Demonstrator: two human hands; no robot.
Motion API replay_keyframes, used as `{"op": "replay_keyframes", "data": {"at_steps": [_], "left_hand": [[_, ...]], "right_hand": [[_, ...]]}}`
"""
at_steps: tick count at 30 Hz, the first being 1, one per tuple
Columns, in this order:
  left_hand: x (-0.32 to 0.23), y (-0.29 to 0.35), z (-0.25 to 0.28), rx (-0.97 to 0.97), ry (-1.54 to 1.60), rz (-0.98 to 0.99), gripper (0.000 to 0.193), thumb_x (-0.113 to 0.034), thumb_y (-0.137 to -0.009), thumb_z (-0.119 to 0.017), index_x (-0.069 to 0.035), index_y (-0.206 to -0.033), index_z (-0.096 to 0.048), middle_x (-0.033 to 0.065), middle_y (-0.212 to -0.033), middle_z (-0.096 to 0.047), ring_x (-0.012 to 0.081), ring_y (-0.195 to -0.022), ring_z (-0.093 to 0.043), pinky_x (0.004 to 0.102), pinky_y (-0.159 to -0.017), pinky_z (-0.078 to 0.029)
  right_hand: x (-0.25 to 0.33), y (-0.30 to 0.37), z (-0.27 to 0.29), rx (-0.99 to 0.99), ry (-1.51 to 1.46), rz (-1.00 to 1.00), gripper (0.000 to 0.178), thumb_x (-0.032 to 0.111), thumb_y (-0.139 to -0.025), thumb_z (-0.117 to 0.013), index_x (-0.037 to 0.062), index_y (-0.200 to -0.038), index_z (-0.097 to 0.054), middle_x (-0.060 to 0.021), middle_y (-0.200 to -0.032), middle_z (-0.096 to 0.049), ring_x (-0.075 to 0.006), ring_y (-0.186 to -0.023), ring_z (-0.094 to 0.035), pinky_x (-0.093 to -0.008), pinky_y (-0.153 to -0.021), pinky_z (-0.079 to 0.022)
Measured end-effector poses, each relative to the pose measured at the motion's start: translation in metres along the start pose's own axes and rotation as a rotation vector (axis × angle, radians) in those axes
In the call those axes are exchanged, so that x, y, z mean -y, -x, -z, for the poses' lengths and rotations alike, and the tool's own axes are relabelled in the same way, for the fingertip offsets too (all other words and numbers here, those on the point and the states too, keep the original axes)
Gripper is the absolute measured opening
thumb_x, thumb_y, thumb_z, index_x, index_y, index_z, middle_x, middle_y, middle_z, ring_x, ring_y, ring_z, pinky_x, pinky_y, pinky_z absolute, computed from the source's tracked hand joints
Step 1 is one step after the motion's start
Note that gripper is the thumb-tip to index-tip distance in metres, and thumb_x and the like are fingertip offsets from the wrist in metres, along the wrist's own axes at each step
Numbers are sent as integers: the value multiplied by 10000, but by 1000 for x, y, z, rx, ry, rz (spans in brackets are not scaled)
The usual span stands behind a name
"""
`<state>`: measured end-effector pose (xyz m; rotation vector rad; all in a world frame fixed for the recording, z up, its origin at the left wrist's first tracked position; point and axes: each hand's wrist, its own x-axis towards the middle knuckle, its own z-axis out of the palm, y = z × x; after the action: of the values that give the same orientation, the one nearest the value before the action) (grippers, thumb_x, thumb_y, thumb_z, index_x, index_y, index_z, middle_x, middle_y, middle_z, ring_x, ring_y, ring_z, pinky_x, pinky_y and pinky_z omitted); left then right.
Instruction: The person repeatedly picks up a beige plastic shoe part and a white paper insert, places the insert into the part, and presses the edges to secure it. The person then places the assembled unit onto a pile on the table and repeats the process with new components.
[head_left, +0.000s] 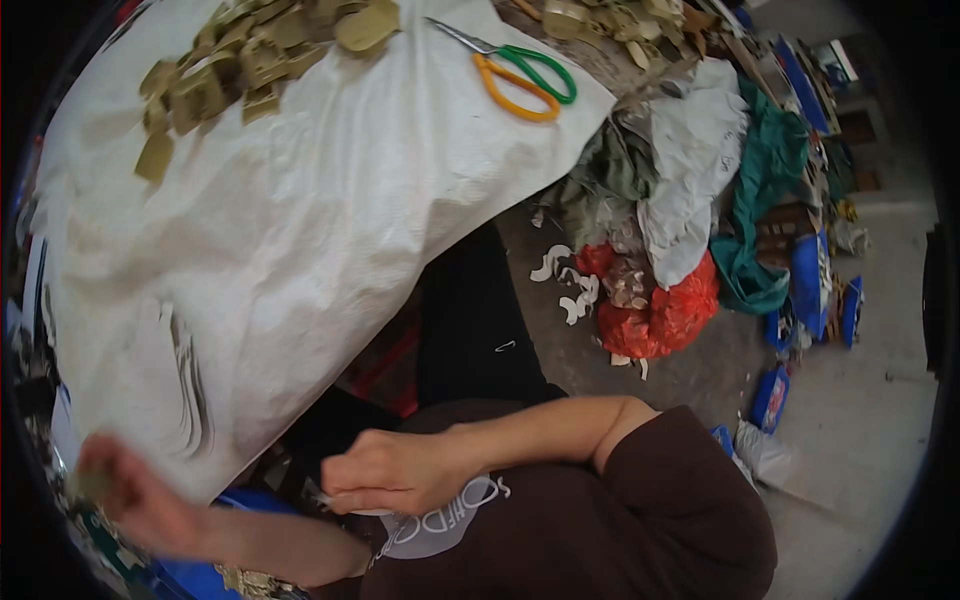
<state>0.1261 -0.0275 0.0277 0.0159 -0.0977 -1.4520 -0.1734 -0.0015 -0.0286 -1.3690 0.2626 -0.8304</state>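
Note:
Off the cloth's near left edge, my left hand (pixel 150 505) is blurred by motion. Its fingers are bent around a small olive-coloured piece (pixel 92 484), smeared too. Close to my chest, my right hand (pixel 395 470) is closed like a fist. A thin whitish piece (pixel 368 512) shows under its fingers; the rest is hidden. Between the hands and the far side, a small stack of thin white curved pieces (pixel 187 385) lies on the white woven sheet (pixel 300 190). Scissors (pixel 510 75) with one green and one orange handle rest at the far right of the sheet.
Olive moulded pieces (pixel 265 60) are heaped on the sheet's far left. More lie beyond the scissors (pixel 600 25). Right of my legs, a red plastic bag (pixel 670 315), white scraps (pixel 575 290), a white sack (pixel 695 160) and green cloth (pixel 765 190) lie on the floor, near blue bins (pixel 808 285).

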Motion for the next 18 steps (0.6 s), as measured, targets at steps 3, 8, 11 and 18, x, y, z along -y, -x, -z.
{"op": "replay_keyframes", "data": {"at_steps": [3,8,11,18], "left_hand": [[-4,-17,-32,245,-571,-348,235,-45,-891,-455,62,-1093,-508,157,-1027,-547,282,-1009,-505,421,-962,-363],[102,-37,18,-266,-1479,-734,284,-159,-976,-477,11,-1196,-536,156,-1137,-605,257,-1038,-612,280,-761,-539],[136,-37,53,-156,-1721,-704,242,-57,-929,-522,14,-1152,-586,130,-1176,-570,242,-1012,-600,290,-789,-527],[158,-25,61,391,-2424,-441,370,46,-832,-554,-79,-1169,-640,189,-1284,-464,321,-1201,-455,368,-984,-379]], "right_hand": [[-13,16,17,-145,288,59,193,115,-881,-581,-6,-1025,-538,-152,-835,-546,-315,-705,-576,-378,-602,-455],[9,52,79,-370,696,-35,202,66,-796,-677,12,-965,-583,-120,-864,-574,-272,-765,-594,-344,-637,-480],[23,120,119,-486,1068,-395,133,149,-835,-636,26,-872,-601,-109,-752,-566,-284,-690,-587,-364,-618,-468],[20,269,172,-553,1874,-929,264,199,-775,-656,77,-1008,-643,-165,-958,-614,-344,-913,-575,-446,-777,-446]]}}
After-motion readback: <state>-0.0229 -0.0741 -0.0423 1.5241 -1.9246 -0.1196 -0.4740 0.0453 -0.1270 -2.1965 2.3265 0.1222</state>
